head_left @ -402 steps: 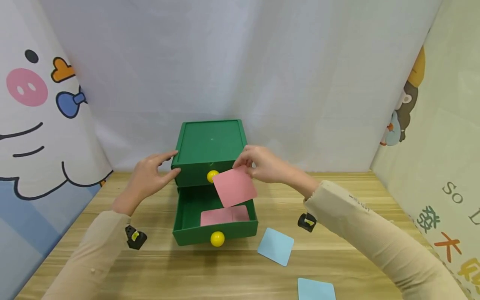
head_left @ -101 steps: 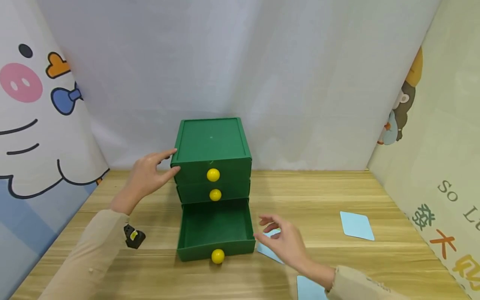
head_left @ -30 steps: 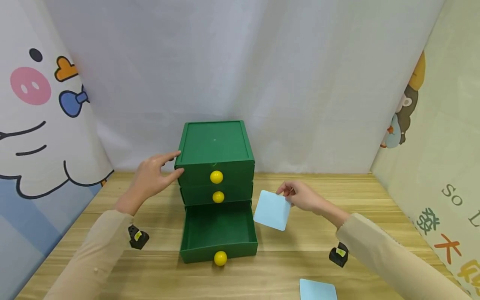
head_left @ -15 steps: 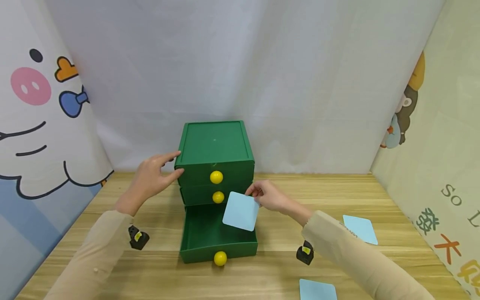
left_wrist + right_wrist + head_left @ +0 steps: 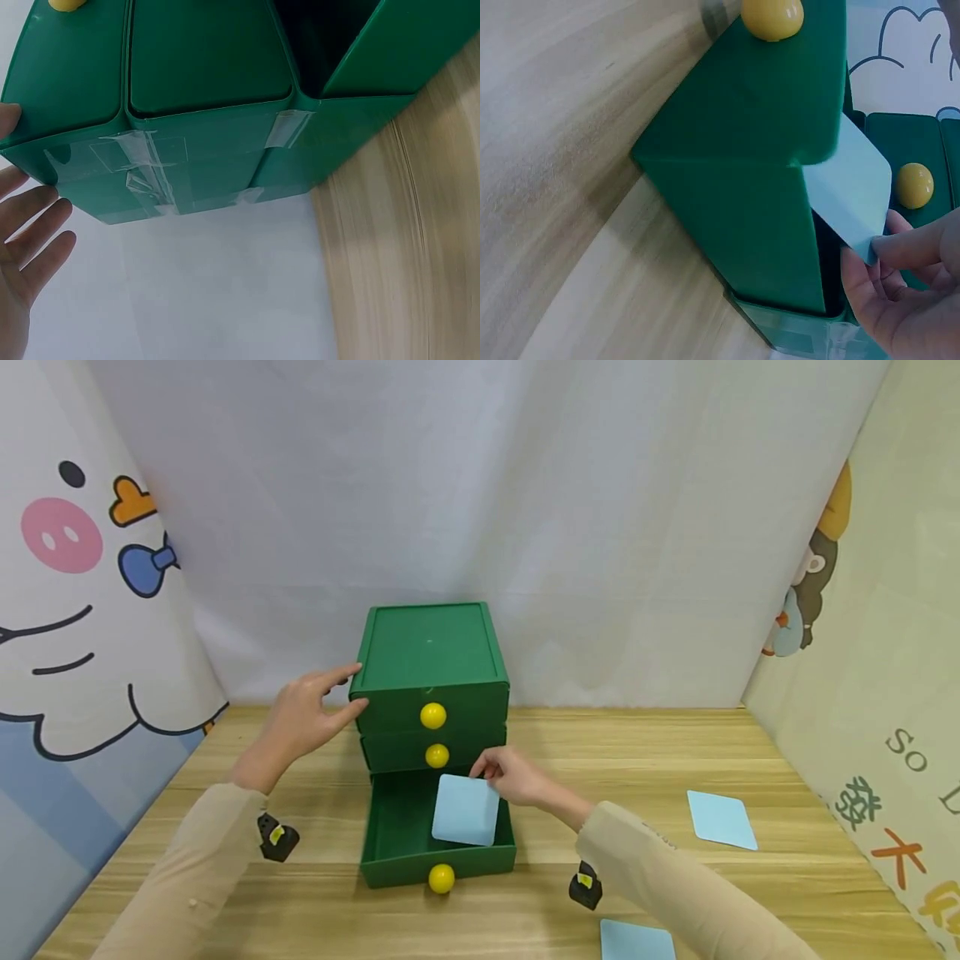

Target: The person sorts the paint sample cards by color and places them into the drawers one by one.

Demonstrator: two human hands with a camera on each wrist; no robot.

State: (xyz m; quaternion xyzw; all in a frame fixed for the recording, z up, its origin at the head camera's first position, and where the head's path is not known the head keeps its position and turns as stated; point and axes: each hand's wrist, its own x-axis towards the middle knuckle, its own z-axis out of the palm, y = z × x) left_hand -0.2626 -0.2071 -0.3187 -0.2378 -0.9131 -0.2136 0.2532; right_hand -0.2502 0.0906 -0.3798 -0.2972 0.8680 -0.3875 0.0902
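Note:
A green three-drawer cabinet with yellow round knobs stands on the table. Its bottom drawer is pulled out; the upper two are closed. Between thumb and fingers, my right hand pinches the corner of a light blue square card. The card is tilted over the drawer, partly inside it in the right wrist view. My left hand touches the cabinet's upper left front corner, thumb at the front and fingers spread along the side. In the left wrist view its fingers look straight.
Two more light blue cards lie on the wooden table: one card at the right, another card near the front edge. A pale cloth hangs behind, and printed cloths flank both sides.
My right hand has carried the blue card leftward from beside the cabinet, then lowered it toward the open bottom drawer. Earlier, pink cards lay in the middle drawer, which is now closed. My left hand stays put.

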